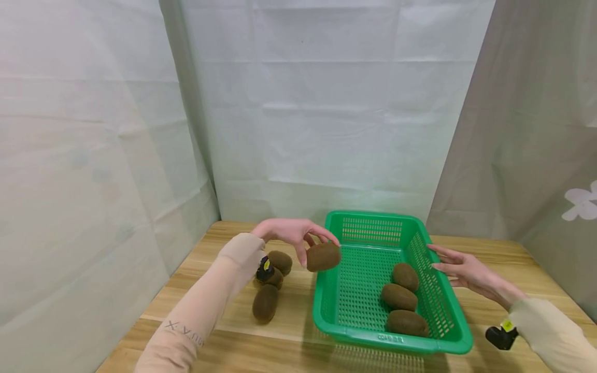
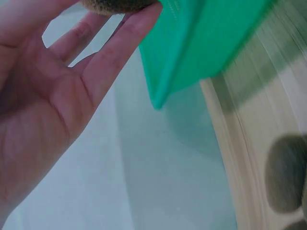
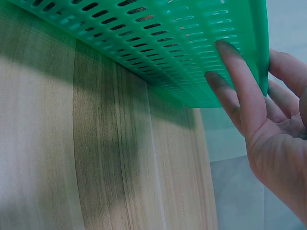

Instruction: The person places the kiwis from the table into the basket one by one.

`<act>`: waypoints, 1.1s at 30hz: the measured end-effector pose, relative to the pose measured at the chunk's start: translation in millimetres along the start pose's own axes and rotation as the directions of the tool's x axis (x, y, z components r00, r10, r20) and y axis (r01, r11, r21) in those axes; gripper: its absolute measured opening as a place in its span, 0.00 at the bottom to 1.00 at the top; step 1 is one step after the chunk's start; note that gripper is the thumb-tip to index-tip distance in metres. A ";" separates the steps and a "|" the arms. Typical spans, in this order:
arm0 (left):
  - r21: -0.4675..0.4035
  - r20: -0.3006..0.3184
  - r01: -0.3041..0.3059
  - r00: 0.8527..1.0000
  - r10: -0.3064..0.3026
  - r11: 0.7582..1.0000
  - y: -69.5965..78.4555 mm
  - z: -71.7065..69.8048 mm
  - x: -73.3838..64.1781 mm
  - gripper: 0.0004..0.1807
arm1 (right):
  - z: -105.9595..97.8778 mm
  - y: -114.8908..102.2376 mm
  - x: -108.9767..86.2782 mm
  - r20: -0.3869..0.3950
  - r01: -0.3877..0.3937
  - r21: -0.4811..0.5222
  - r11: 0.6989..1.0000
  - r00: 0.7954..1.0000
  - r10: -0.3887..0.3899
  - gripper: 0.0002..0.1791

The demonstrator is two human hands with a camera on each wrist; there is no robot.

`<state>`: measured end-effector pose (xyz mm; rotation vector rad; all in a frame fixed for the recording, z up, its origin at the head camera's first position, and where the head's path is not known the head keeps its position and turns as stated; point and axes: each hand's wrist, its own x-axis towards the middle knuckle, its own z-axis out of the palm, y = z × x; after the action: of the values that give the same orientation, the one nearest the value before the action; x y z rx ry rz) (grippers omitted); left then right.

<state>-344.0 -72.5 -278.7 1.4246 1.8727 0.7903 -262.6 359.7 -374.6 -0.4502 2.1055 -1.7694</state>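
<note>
My left hand [image 1: 294, 233] pinches a brown kiwi [image 1: 324, 257] between thumb and fingers, close over the left rim of the green plastic basket [image 1: 394, 339]. In the left wrist view only the underside of this kiwi [image 2: 117, 5] shows at the top edge. Three kiwis lie inside the basket along its right side, the middle kiwi [image 1: 399, 297] between the other two. My right hand [image 1: 475, 274] rests at the basket's right rim with fingers extended. Seen from the right wrist, two fingertips [image 3: 225, 47] touch the slotted outer wall [image 3: 158, 33].
Left of the basket, more kiwis lie grouped on the wooden table [image 1: 233, 321], the nearest kiwi [image 1: 265, 303] in front and others partly behind the left wrist camera [image 1: 264, 269]. Pale cloth [image 1: 326, 114] hangs behind the table and at both sides.
</note>
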 end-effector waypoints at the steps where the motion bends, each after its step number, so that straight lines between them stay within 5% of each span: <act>1: 0.002 0.007 -0.005 1.000 0.005 1.000 2.7 0.8 6.2 0.41 | 0.2 -0.1 -0.2 0.002 0.002 0.001 1.000 1.000 -0.002 0.33; 14: 0.008 0.109 0.084 0.990 -0.085 0.996 27.9 21.9 79.6 0.42 | 1.5 -0.4 -2.0 -0.006 -0.004 -0.006 1.000 1.000 0.004 0.33; 25: -0.007 0.202 0.116 0.973 -0.112 0.993 29.8 39.5 114.0 0.40 | 4.8 0.2 -1.3 -0.039 -0.021 -0.022 1.000 0.999 0.020 0.34; 33: 0.026 0.282 0.282 0.918 -0.278 0.959 25.3 50.2 129.8 0.38 | 4.6 -0.2 -2.4 -0.034 -0.017 -0.030 0.999 0.999 0.016 0.33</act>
<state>-315.8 63.1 -307.0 1.1550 1.7874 0.4335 -258.4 356.7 -375.0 -0.4123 2.1554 -1.7506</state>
